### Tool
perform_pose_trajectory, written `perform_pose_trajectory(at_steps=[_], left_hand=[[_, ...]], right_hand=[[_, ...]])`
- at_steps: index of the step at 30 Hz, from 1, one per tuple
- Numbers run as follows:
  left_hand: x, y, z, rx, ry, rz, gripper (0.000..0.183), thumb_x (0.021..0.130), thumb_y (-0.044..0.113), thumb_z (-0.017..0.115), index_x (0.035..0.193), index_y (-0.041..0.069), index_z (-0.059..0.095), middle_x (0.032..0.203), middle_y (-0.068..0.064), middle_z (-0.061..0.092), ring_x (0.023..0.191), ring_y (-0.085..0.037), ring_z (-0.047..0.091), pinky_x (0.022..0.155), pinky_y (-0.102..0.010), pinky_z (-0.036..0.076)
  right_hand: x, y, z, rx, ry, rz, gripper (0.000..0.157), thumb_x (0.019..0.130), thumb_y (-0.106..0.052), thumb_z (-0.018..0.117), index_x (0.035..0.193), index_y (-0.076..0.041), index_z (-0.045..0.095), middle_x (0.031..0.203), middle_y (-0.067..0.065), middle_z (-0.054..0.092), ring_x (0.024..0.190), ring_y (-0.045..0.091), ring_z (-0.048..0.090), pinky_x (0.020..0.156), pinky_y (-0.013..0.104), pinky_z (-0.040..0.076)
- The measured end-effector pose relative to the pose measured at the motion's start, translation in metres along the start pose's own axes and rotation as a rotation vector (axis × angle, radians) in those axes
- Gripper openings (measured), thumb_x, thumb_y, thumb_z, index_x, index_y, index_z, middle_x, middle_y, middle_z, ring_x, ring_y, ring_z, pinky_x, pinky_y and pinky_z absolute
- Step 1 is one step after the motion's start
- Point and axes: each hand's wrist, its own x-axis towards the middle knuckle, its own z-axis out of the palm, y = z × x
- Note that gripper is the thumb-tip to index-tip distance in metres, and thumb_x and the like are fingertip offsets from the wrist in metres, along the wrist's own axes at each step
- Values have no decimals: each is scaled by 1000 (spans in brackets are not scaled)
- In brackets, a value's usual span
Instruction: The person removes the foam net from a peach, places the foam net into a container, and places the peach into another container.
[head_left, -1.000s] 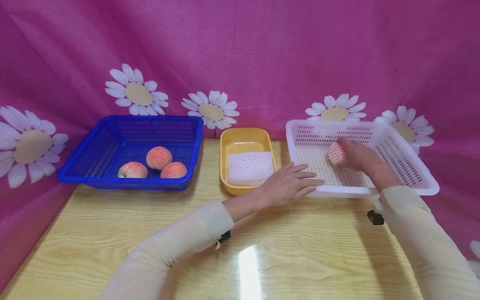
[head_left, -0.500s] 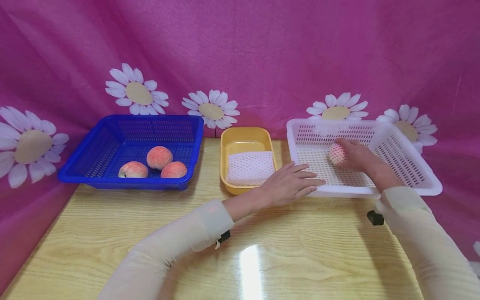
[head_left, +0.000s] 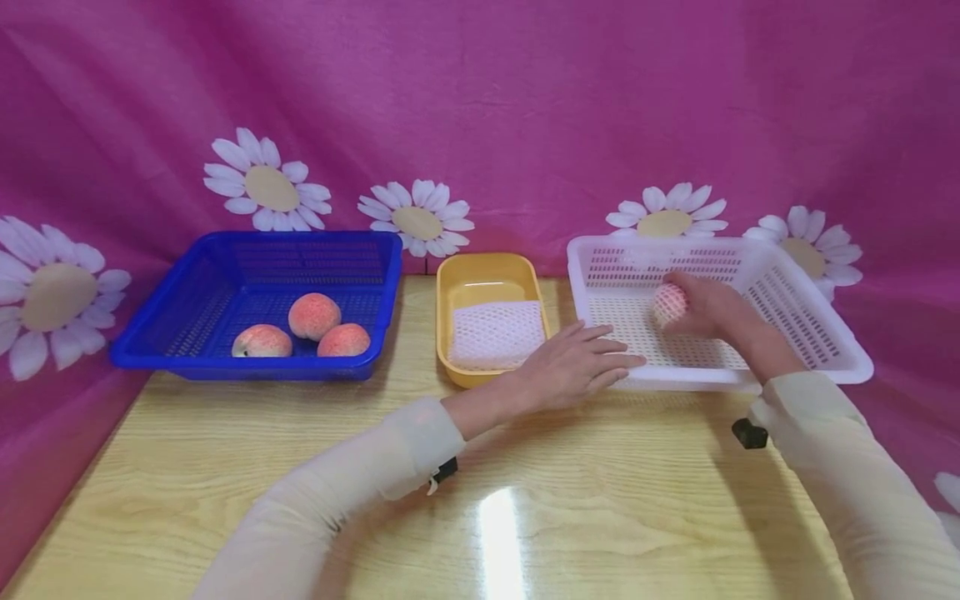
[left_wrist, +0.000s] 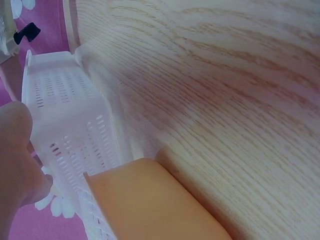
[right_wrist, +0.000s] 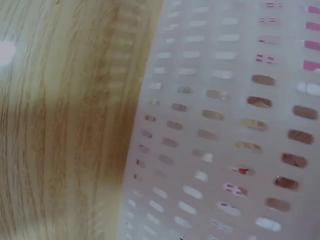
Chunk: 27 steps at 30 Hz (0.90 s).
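Observation:
My right hand (head_left: 708, 308) reaches into the white basket (head_left: 813, 379) and grips a peach in a white foam net (head_left: 670, 305), close over the basket floor. My left hand (head_left: 573, 365), palm down with fingers spread and straight, lies over the basket's front left corner and holds nothing. In the left wrist view, part of that hand (left_wrist: 17, 160) shows beside the basket's wall (left_wrist: 75, 120). The right wrist view shows the slotted basket wall (right_wrist: 200, 117), with the hand mostly hidden behind it.
A yellow tub (head_left: 491, 265) holding white foam netting (head_left: 497, 335) stands left of the white basket. Farther left, a blue basket (head_left: 240, 367) contains three peaches (head_left: 314, 316). A pink flowered cloth (head_left: 487, 108) hangs behind the wooden table (head_left: 600, 492).
The head view has shifted slightly. Both hands stay in place, and the right keeps its grip on the netted peach.

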Motion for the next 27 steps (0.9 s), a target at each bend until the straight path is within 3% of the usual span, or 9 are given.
perform_pose_trajectory(at_steps=[7,18,27], left_hand=[[-1,0,-1,-26,11,3,42,109,40,33,150,38,46,147,12,50,145,-18,30,119,-41,19],[1,0,-2,-38,-8,-2,43,109,40,33,150,37,45,148,11,49,145,-19,29,119,-42,18],[2,-1,-2,-83,-11,-12,43,109,40,34,149,32,48,148,7,50,145,-20,30,120,-41,16]], right_hand=[[-5,-12,-15,23,2,35,84,76,-30,84,143,-3,41,129,35,53,114,52,53,90,66,43],[-17,-35,-27,32,95,-35,80,75,-26,87,140,-6,46,130,30,57,116,50,54,93,65,44],[-23,-59,-36,20,150,-80,78,73,-27,87,138,-11,48,123,26,61,109,45,58,86,62,47]])
